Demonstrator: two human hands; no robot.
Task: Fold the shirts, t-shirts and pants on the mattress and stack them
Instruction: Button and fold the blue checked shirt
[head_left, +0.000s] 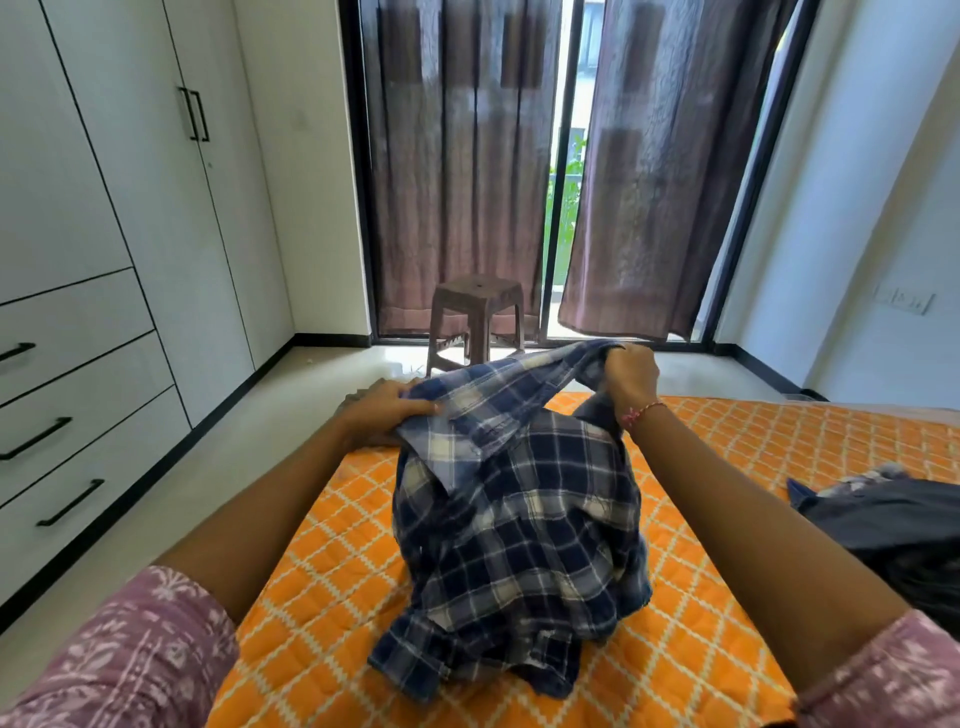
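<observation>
Both hands, the left hand (387, 410) and right hand (631, 376), grip the blue plaid shirt (519, 519) above the orange mattress (701, 597).

Soft woven checked cloth shirt (519, 525), quilted matt mattress cover (701, 597), moulded plastic stool (475, 325), smooth matt wardrobe (104, 260).

**Where hands can move**

The checked shirt (514, 499) fills the middle of the frame, piled on the orange mattress (727, 457). Bare mattress lies open at lower left and at right of the shirt. A dark clothes pile (893, 519) blocks the right edge. A brown stool (475, 325) stands on the floor beyond the mattress, top middle. The floor at left is open.
</observation>
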